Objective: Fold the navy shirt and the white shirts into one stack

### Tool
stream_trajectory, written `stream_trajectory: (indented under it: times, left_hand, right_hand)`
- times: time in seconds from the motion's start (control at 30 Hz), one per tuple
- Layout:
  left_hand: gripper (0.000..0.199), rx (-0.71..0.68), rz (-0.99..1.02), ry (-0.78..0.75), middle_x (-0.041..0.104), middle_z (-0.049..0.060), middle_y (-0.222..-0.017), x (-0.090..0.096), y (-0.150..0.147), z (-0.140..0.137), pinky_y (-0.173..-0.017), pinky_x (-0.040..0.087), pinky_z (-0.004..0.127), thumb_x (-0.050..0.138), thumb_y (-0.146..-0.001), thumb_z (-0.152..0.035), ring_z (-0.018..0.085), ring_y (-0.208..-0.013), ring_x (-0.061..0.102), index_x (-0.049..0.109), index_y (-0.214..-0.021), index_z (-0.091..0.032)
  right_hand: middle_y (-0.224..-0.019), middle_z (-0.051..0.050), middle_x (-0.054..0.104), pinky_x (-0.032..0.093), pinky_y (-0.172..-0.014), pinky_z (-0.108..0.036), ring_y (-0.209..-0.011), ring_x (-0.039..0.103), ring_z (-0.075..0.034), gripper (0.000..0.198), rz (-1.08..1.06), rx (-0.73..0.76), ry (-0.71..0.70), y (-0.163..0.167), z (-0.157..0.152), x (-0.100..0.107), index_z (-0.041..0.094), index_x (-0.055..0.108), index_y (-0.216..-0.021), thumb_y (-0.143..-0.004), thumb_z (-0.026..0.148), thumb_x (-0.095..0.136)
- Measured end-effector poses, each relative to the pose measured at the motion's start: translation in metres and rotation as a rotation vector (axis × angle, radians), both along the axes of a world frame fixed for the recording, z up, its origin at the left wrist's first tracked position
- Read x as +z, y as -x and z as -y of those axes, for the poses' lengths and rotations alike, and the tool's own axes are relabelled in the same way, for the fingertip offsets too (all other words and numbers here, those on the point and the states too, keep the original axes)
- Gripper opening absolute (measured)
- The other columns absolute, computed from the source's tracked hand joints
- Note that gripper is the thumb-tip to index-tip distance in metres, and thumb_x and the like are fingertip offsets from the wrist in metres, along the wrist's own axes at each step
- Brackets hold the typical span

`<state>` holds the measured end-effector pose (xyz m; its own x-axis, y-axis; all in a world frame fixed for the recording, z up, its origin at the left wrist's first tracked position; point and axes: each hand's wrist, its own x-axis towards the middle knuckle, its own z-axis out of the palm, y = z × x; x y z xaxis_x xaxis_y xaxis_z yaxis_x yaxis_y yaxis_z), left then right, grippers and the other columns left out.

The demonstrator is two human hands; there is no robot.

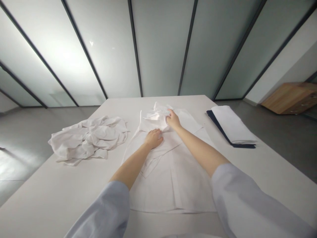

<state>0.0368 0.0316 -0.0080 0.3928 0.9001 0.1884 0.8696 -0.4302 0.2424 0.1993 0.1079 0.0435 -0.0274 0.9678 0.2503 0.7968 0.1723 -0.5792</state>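
Observation:
A white shirt (158, 185) lies spread on the table with its hem towards me and its far end bunched up. My left hand (154, 138) rests palm down on the cloth just short of the bunched part, fingers flat and close together. A little farther away and to the right, my right hand (173, 119) is closed on the crumpled fabric near the shirt's far end. Part of its grip is hidden in the folds. One sleeve seems to lie folded across the body of the shirt, near my left forearm.
On the left of the white table (104, 195) is a crumpled pile of white cloth (91, 138). A folded white cloth (231, 124) sits on a dark navy one (220, 129) at the right. Beyond stand frosted glass panels (160, 49) and a wooden cabinet (287, 97).

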Motion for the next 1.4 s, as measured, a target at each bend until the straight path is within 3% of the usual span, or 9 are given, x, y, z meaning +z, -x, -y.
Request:
stream_trajectory:
  times: [0.13,0.3,0.4,0.53,0.7,0.87,0.97,1.13,1.4]
  left_hand:
    - [0.053,0.031,0.036,0.015,0.053,0.011,-0.142,-0.002,0.000,-0.001,-0.111,0.036,0.039,0.052,-0.088,-0.032,0.025,-0.130,0.048,0.048,-0.138,-0.018]
    - [0.047,0.056,0.005,0.003,0.052,0.010,-0.141,-0.001,-0.002,-0.002,-0.107,0.039,0.043,0.052,-0.088,-0.035,0.027,-0.129,0.047,0.051,-0.134,-0.023]
    - [0.047,0.049,-0.021,-0.009,0.054,0.010,-0.137,0.002,-0.001,-0.004,-0.104,0.040,0.044,0.052,-0.089,-0.036,0.028,-0.127,0.048,0.051,-0.134,-0.024]
    - [0.033,0.045,-0.053,-0.025,0.058,0.011,-0.128,0.006,0.004,-0.011,-0.099,0.042,0.047,0.047,-0.092,-0.030,0.029,-0.119,0.052,0.062,-0.121,-0.024]
    - [0.031,0.041,-0.019,-0.029,0.066,0.009,-0.116,0.015,0.020,-0.022,-0.096,0.044,0.042,0.040,-0.093,-0.021,0.026,-0.110,0.059,0.070,-0.103,-0.021]
    - [0.022,0.033,0.008,-0.080,0.069,0.008,-0.102,0.017,0.058,-0.019,-0.097,0.044,0.038,0.048,-0.086,-0.019,0.023,-0.102,0.062,0.069,-0.092,-0.022]
    - [0.022,0.053,0.035,-0.067,0.067,0.009,-0.111,0.010,0.080,-0.016,-0.099,0.044,0.040,0.057,-0.080,-0.021,0.025,-0.110,0.060,0.067,-0.100,-0.022]
    - [0.046,0.206,0.000,-0.083,0.050,0.013,-0.143,-0.002,0.091,-0.020,-0.110,0.034,0.048,0.056,-0.084,-0.028,0.030,-0.134,0.043,0.055,-0.130,-0.022]
    - [0.051,0.282,-0.215,0.041,0.039,0.009,-0.153,0.002,0.087,-0.024,-0.115,0.027,0.045,0.037,-0.093,-0.025,0.026,-0.141,0.034,0.045,-0.143,-0.023]
  right_hand:
    - [-0.116,-0.010,0.062,0.052,-0.087,-0.032,-0.098,0.063,-0.021,0.077,-0.360,-0.225,-0.062,-0.051,0.020,-0.013,0.015,0.024,-0.152,-0.078,0.022,0.043]
    - [-0.085,-0.005,0.066,0.054,-0.070,-0.033,-0.076,0.065,-0.023,0.083,-0.611,-0.224,0.193,-0.094,0.060,-0.047,0.015,0.028,-0.150,-0.072,0.027,0.055]
    - [-0.086,-0.006,0.068,0.053,-0.069,-0.033,-0.077,0.066,-0.024,0.083,-0.534,-0.214,0.249,-0.109,0.067,-0.054,0.016,0.031,-0.149,-0.073,0.033,0.059]
    - [-0.119,-0.010,0.065,0.052,-0.082,-0.032,-0.101,0.064,-0.025,0.074,-0.421,-0.273,0.150,-0.120,0.049,-0.044,0.020,0.035,-0.147,-0.079,0.044,0.052]
    - [-0.133,-0.012,0.060,0.051,-0.085,-0.028,-0.113,0.060,-0.022,0.057,-0.338,-0.218,0.195,-0.117,0.017,-0.033,0.014,0.049,-0.138,-0.085,0.028,0.035]
    - [-0.143,-0.012,0.051,0.040,-0.105,-0.034,-0.130,0.049,-0.023,0.059,0.023,-0.095,0.162,-0.098,0.001,-0.035,0.016,0.049,-0.140,-0.081,0.022,0.044]
    - [-0.139,-0.015,0.055,0.040,-0.103,-0.042,-0.127,0.050,-0.029,0.057,0.212,-0.086,0.205,-0.082,0.000,-0.036,0.017,0.048,-0.140,-0.086,0.034,0.049]
    - [-0.131,-0.021,0.055,0.038,-0.100,-0.050,-0.125,0.049,-0.036,0.048,0.399,-0.177,0.217,-0.063,0.004,-0.034,0.014,0.057,-0.127,-0.089,0.042,0.051]
    - [-0.120,-0.012,0.067,0.042,-0.095,-0.039,-0.114,0.058,-0.028,0.042,0.222,-0.266,0.137,-0.077,0.005,-0.020,0.019,0.059,-0.123,-0.082,0.020,0.054]
